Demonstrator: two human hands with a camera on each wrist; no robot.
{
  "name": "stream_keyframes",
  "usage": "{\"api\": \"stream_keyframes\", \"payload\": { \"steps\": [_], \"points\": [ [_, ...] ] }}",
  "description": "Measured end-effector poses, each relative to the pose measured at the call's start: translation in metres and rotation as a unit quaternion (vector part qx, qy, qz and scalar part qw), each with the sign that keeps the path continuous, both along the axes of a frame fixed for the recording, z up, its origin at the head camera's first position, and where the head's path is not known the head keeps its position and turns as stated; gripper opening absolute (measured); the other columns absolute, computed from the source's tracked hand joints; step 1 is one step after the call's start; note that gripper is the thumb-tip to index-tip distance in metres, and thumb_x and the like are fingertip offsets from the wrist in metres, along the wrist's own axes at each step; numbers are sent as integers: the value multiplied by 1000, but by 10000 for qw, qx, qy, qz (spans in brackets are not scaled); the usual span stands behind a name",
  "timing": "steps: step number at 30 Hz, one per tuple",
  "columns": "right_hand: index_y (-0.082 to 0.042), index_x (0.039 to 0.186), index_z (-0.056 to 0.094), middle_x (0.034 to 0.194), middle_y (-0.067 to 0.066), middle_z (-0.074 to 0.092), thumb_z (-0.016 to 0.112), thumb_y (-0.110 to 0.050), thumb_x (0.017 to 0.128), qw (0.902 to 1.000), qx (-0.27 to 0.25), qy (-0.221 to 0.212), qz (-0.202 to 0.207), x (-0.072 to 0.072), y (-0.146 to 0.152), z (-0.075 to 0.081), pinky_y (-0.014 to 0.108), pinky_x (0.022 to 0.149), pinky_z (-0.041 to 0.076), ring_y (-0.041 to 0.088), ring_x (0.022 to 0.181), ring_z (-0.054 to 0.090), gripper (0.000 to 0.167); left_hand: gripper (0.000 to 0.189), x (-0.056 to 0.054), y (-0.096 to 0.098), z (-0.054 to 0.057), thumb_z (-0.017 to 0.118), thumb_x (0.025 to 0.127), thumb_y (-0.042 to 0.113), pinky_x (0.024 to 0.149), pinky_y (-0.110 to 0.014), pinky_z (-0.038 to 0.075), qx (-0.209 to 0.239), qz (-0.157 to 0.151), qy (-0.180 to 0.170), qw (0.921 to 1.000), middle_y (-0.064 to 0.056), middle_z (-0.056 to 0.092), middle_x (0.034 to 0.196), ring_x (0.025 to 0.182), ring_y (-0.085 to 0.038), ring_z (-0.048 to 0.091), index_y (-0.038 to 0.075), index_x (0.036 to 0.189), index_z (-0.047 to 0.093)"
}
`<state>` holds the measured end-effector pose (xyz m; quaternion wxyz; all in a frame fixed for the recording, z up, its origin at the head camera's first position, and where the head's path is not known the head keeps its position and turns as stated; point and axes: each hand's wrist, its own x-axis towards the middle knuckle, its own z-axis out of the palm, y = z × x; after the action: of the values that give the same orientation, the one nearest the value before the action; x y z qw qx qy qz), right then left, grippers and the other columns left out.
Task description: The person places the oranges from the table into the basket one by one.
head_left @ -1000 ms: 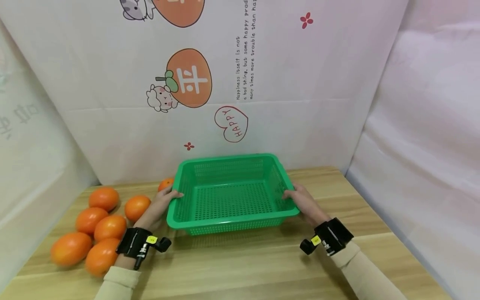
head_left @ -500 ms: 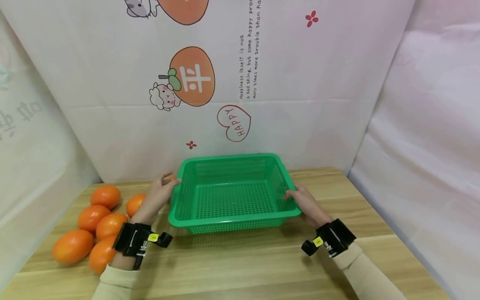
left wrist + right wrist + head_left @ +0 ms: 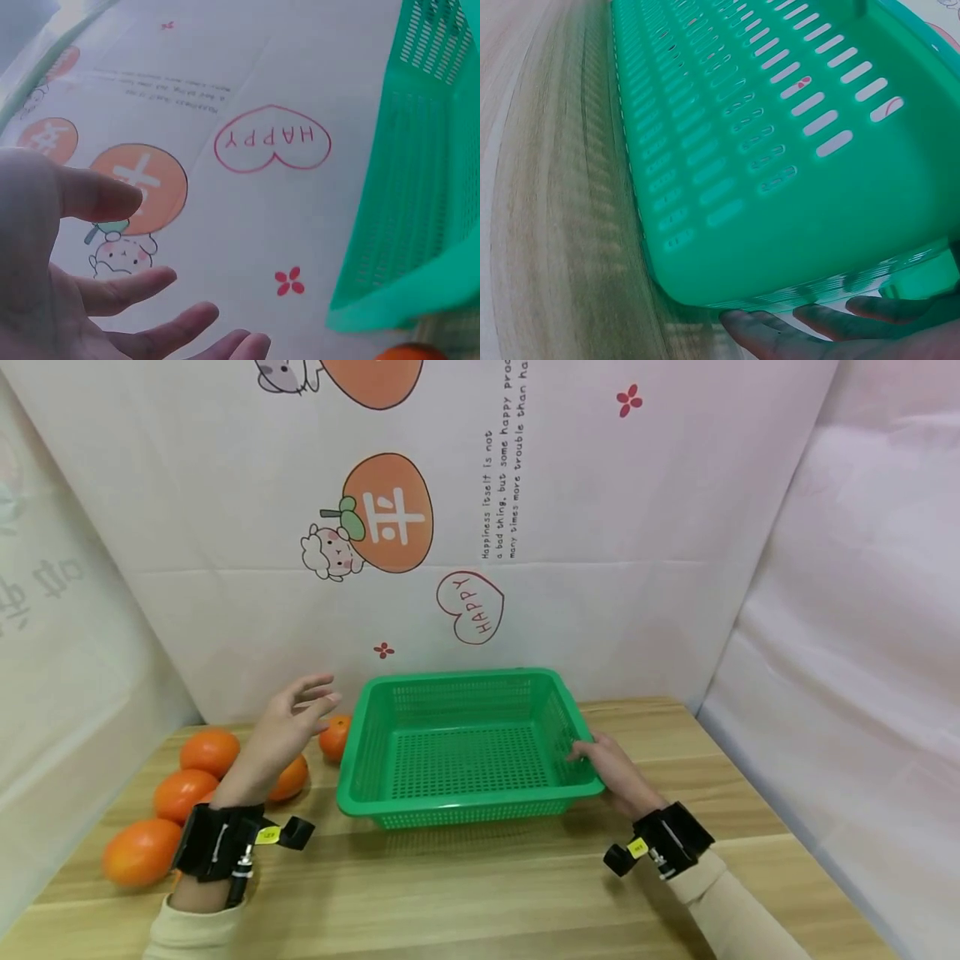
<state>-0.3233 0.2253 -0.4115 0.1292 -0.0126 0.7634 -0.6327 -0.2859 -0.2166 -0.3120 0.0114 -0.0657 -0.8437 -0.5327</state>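
A green plastic basket [image 3: 468, 806] with slotted walls stands at the middle of the wooden table, with nothing inside it. My right hand [image 3: 617, 770] grips its right rim, thumb over the edge; in the right wrist view the fingers [image 3: 832, 322] lie against the outer wall. Left of the basket, my left hand [image 3: 285, 727] is raised clear of the rim, fingers spread and loosely bent, holding nothing. Just beneath and beside it are an orange persimmon-like fruit [image 3: 335, 739] next to the basket and another orange fruit [image 3: 290, 779], partly hidden by the wrist.
Several more orange fruits [image 3: 142, 852] lie at the table's left, some hidden behind the left forearm. A printed white cloth [image 3: 570, 610] rises behind the table [image 3: 465, 893], with white cloth [image 3: 862, 677] on the right side too.
My left hand has let go of the basket's left rim and moved up and left, uncovering the fruit beside the basket. My right hand keeps its grip; the basket stays put.
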Motion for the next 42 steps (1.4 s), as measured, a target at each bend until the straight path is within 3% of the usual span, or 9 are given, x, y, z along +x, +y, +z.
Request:
{"api": "stream_keyframes", "payload": {
  "steps": [4,8,13,18,26,32,42],
  "points": [
    [4,159,32,141,29,57,49,-12,96,10000,-57,7,20,2,1,-1,31,84,60,23,107,69,68,67,-7,-8,-2,48,111,43,119,-61,41,-308,-32,-8,9995,-27,35,166,149,-48,40,9,165,29],
    [3,161,28,147,31,52,48,-13,97,9999,-91,36,80,3,2,0,31,87,59,25,112,68,69,68,-21,-14,-2,46,111,45,117,-64,40,-887,-55,-26,9960,-30,35,164,149,-50,39,7,165,28],
    [4,159,32,145,30,53,48,-13,97,9999,-87,73,40,3,4,0,30,86,59,24,110,67,66,69,-41,-20,-3,51,109,43,113,-67,42,-1802,-54,15,9836,-34,39,160,144,-52,43,3,162,33],
    [6,155,36,134,27,60,49,-13,97,9999,-146,69,60,3,4,-1,31,83,61,23,102,70,63,64,-55,-28,-14,56,106,29,108,-67,47,-2359,-245,58,9714,-37,41,156,139,-56,46,-1,159,37],
    [5,155,38,137,28,59,49,-13,96,9999,-118,57,61,3,3,-7,30,83,60,23,103,70,63,67,-70,-32,-32,66,100,26,99,-62,53,-2560,-475,-50,9655,-41,45,152,133,-57,52,-4,154,42],
    [1,162,29,148,32,51,48,-14,96,9998,-128,59,102,4,4,-6,32,85,59,28,114,67,70,73,-78,-30,-37,71,98,29,100,-64,53,-2669,-529,-169,9621,-42,44,152,134,-58,51,-6,154,40],
    [1,162,29,145,32,51,47,-10,93,9997,-220,62,100,2,4,-4,32,83,59,27,108,66,72,70,-87,-25,-44,71,93,15,103,-64,51,-2692,-639,-302,9605,-45,42,150,139,-61,44,-12,150,41]
  ]
}}
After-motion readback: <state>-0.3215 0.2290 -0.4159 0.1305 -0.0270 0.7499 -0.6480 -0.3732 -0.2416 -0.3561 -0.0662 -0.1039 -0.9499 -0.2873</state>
